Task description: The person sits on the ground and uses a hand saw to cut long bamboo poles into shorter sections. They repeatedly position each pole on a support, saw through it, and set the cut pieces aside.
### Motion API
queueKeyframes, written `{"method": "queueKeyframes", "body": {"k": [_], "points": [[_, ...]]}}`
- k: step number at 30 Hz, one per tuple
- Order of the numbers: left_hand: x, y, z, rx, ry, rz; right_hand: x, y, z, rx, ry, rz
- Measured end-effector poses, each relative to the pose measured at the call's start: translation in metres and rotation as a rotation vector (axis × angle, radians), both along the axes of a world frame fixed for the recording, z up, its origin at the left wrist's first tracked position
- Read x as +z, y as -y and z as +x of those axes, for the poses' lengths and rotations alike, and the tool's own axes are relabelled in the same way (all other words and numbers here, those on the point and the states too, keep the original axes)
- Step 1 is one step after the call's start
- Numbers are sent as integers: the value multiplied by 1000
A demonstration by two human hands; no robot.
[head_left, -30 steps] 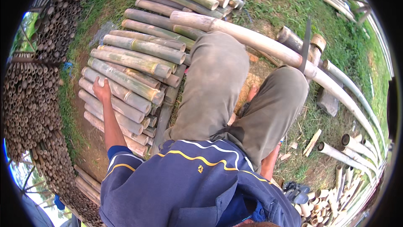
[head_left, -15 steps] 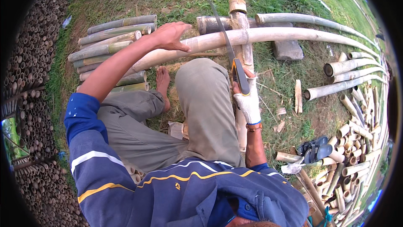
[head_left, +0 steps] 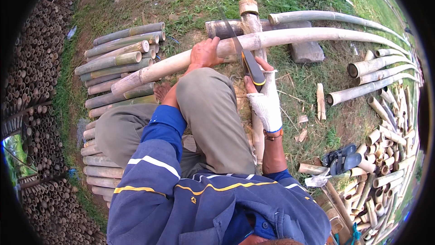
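Observation:
A long pale bamboo pole (head_left: 312, 36) curves across the view in front of me. My left hand (head_left: 206, 54), bare, is closed round it, to the left of a hand saw (head_left: 253, 69). My right hand (head_left: 266, 98), in a white glove with bare fingertips, grips the saw's black and orange handle. The blade slants across the pole, pointing away from me; whether its teeth bite in, I cannot tell. Beneath the pole, near the saw, stands an upright-running bamboo support (head_left: 251, 23) with a cut top end.
Cut bamboo lengths (head_left: 118, 59) lie stacked at the left. A grey stone block (head_left: 306, 51) sits under the pole. More poles (head_left: 371, 92) and a heap of short offcuts (head_left: 380, 172) are at the right, with dark sandals (head_left: 342, 160) beside them. A large bamboo stack (head_left: 41, 64) fills the far left.
My left hand has come down onto the pole and closed round it, its arm swinging inward past my knee. The saw and my right hand have shifted slightly left.

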State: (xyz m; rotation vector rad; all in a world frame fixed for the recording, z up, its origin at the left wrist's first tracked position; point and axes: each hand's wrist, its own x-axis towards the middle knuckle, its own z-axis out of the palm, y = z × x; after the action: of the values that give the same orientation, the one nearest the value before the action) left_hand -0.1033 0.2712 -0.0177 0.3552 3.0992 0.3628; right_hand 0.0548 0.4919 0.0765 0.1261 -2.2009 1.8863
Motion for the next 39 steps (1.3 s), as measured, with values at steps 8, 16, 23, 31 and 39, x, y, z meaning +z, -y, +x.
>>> {"method": "queueKeyframes", "body": {"k": [8, 16, 23, 31, 39], "points": [[15, -4, -20, -20, 151, -1, -45, -16, 51, -75, -7, 259], [12, 12, -25, -40, 183, 42, -15, -41, 192, -113, 65, 426], [21, -5, -33, -67, 194, 29, -31, 14, -41, -69, 59, 142], [15, 19, -33, -21, 229, 15, -44, -28, 133, -35, 147, 310], [19, 5, -33, -29, 230, 44, -57, -16, 52, -18, 208, 307]]}}
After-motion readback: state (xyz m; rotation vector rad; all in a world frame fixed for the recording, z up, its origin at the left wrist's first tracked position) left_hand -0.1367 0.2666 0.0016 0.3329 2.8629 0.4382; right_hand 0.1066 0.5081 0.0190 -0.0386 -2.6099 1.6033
